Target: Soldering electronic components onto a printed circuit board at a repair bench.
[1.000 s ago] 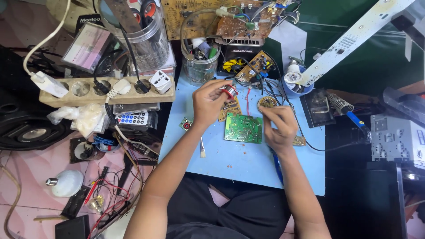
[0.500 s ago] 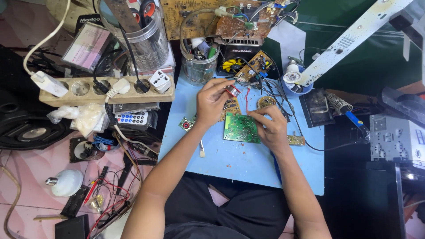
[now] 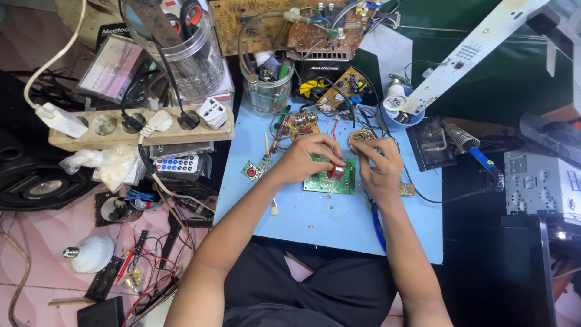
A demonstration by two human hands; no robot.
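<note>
Right now both hands meet over a green circuit board (image 3: 327,181) lying on the blue mat (image 3: 315,218). The left hand (image 3: 305,158) pinches a small red part (image 3: 336,171) against the board; the right hand (image 3: 380,166) curls beside it, grip unclear. A clear plastic jar (image 3: 195,60) with scissors stands behind a beige power strip (image 3: 109,128); a white remote (image 3: 175,163) lies below it.

Two hands (image 3: 305,160) (image 3: 378,166), one green circuit board (image 3: 321,181), one power strip (image 3: 109,136), one soldering iron (image 3: 469,148), two clear jars (image 3: 193,63) (image 3: 266,91).
</note>
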